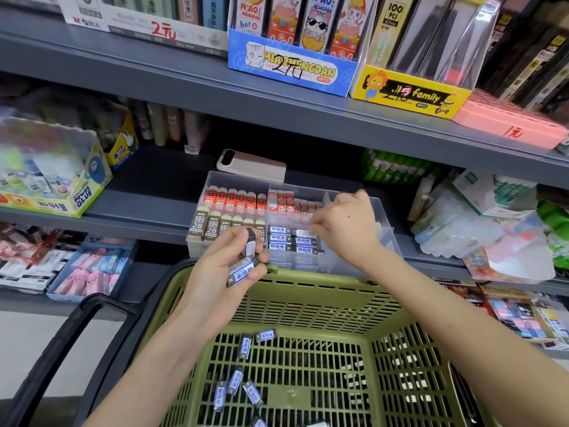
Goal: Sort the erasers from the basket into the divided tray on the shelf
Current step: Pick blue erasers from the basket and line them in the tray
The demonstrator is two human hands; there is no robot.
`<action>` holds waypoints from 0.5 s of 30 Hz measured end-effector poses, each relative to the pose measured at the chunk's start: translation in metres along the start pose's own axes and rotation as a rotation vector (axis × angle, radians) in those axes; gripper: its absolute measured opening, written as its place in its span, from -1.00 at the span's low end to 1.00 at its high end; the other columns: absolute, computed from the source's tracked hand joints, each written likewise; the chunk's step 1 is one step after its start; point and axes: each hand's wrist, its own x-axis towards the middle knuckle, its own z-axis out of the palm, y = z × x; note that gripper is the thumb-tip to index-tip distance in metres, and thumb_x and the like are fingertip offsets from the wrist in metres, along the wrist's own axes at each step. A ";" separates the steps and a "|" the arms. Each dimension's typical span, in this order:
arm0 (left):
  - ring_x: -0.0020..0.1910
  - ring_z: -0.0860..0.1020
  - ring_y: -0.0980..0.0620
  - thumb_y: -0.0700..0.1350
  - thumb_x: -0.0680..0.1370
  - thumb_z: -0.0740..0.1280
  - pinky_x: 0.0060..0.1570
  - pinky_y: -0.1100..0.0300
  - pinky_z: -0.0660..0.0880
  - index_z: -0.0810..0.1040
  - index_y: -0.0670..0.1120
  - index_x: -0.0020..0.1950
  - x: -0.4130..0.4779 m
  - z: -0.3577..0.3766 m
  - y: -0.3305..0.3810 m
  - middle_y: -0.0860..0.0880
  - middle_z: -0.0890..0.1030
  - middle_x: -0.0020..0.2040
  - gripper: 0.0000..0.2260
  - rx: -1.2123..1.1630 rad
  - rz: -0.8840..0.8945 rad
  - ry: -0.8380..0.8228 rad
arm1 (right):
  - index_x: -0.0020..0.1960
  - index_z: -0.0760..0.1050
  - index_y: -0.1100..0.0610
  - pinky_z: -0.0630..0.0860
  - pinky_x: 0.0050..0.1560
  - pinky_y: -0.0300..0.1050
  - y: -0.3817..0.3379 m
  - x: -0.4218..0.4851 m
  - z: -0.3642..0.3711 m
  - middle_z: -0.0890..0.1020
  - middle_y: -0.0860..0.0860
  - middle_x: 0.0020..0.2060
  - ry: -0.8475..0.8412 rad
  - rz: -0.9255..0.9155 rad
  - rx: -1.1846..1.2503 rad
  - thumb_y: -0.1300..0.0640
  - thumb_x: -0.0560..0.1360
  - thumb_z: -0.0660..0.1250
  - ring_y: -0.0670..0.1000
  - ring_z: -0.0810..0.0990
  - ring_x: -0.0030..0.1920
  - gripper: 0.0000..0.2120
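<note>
A clear divided tray sits on the middle shelf, with rows of red, beige 2B and blue-black erasers in its compartments. My left hand hovers over the basket's far rim and grips a few blue-black erasers. My right hand reaches into the tray and pinches one blue-black eraser over the front middle compartment, above the stacked ones. Several more blue-black erasers lie on the floor of the green basket below.
A phone lies on the shelf behind the tray. A glue-stick box stands to the left and plastic-wrapped packs to the right. The upper shelf overhangs the tray. The basket's black handle hangs at the left.
</note>
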 end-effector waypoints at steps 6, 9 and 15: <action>-0.27 0.48 0.00 -0.11 0.48 0.30 -0.43 0.26 0.38 0.49 -0.18 -0.02 0.000 -0.003 0.000 -0.10 0.50 -0.23 -0.84 0.020 0.005 -0.017 | -0.07 0.64 -0.07 0.04 -0.09 -0.06 0.002 -0.004 0.001 0.59 -0.02 -0.30 -0.130 -0.057 -0.035 0.00 0.53 0.22 0.07 0.47 -0.05 -0.79; -0.27 0.48 0.00 -0.11 0.48 0.31 -0.44 0.26 0.39 0.47 -0.17 0.01 0.002 -0.004 -0.001 -0.10 0.50 -0.23 -0.82 -0.005 -0.005 -0.019 | -0.08 0.63 -0.11 0.09 -0.03 -0.06 -0.002 0.000 0.004 0.62 -0.06 -0.22 -0.142 0.019 0.041 -0.08 0.51 0.24 0.03 0.48 0.02 -0.81; -0.26 0.48 0.00 -0.10 0.48 0.32 -0.43 0.26 0.40 0.49 -0.17 0.03 0.003 -0.006 -0.001 -0.11 0.51 -0.23 -0.80 -0.024 -0.019 -0.022 | -0.14 0.62 -0.08 0.14 0.02 -0.06 -0.009 -0.001 0.008 0.63 -0.09 -0.27 -0.067 0.178 0.049 -0.18 0.46 0.29 0.03 0.49 -0.01 -0.77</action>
